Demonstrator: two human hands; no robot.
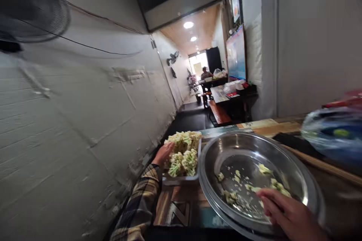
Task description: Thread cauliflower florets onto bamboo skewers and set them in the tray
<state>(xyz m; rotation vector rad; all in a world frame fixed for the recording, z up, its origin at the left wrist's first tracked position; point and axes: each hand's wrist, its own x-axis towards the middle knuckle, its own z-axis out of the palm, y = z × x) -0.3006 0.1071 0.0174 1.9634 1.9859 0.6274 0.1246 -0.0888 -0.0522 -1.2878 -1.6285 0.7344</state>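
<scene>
A grey tray [181, 179] heaped with cauliflower florets [184, 151] sits on the table by the left wall. My left hand [163, 153], in a plaid sleeve, rests against the tray's left side, touching the florets, fingers curled on them. To the right lies a large steel bowl [294, 162] holding a few small cauliflower bits [266, 169]. My right hand [285, 212] reaches into the bowl's near side, fingers stretched flat over the scraps.
A white wall runs close on the left with a fan [36, 11] at the top. A blurred blue plastic bag [333, 131] lies at the right. Down the corridor stand wooden tables and benches [223, 101], and a person sits far off [205, 72].
</scene>
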